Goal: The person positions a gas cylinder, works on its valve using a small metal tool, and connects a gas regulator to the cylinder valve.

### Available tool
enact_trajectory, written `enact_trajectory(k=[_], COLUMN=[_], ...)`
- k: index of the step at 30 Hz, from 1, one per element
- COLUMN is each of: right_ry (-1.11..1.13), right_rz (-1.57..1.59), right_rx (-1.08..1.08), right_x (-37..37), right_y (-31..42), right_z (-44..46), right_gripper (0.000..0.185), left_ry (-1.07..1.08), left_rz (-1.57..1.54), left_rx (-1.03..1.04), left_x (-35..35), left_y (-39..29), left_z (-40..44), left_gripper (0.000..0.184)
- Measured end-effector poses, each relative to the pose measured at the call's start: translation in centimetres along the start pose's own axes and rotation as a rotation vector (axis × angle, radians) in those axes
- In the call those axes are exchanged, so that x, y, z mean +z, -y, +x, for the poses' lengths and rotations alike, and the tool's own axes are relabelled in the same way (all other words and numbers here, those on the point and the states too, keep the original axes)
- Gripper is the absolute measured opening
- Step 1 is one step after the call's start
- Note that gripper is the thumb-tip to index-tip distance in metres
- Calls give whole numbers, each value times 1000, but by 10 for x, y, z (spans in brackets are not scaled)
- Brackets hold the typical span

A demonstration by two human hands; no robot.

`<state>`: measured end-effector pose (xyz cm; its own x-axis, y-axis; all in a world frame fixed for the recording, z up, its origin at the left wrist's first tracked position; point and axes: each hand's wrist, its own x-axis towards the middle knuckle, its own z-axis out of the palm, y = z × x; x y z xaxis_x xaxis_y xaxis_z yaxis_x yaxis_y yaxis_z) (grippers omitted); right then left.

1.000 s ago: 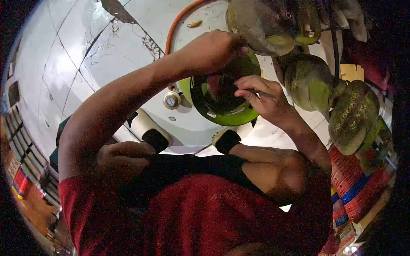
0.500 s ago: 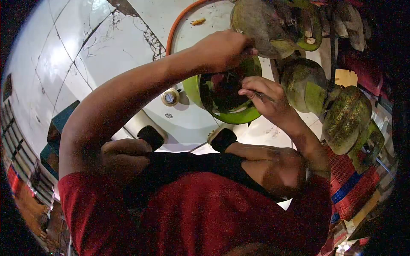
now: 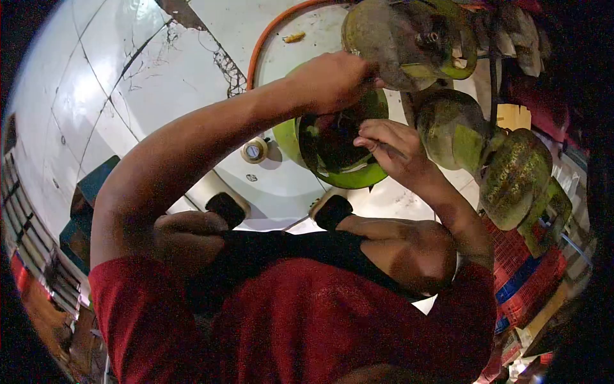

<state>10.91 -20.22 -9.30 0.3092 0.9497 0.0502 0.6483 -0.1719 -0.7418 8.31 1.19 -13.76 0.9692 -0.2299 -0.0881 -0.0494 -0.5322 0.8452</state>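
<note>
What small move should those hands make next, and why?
I'd probably ease the right hand slightly inward, over the dark middle of the green cylinder: it seems to pinch a slim tool near the right edge, while the closed left hand sits over the far side.

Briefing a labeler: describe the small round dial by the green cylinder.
On the white tiled floor, find the green cylinder below the left hand. Left of it in view sits the dial: pale face, brassy rim, far smaller than any cylinder.
</note>
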Motion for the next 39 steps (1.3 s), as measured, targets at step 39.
enact_trajectory(k=[39], right_ry=[-46], right_rz=[38], right_rx=[-11], right_x=[5], right_y=[-2], right_z=[1], right_gripper=[13], left_ry=[-14], left_rz=[35], left_rx=[48], left_x=[-2], left_y=[0], left_z=[0], left_gripper=[35])
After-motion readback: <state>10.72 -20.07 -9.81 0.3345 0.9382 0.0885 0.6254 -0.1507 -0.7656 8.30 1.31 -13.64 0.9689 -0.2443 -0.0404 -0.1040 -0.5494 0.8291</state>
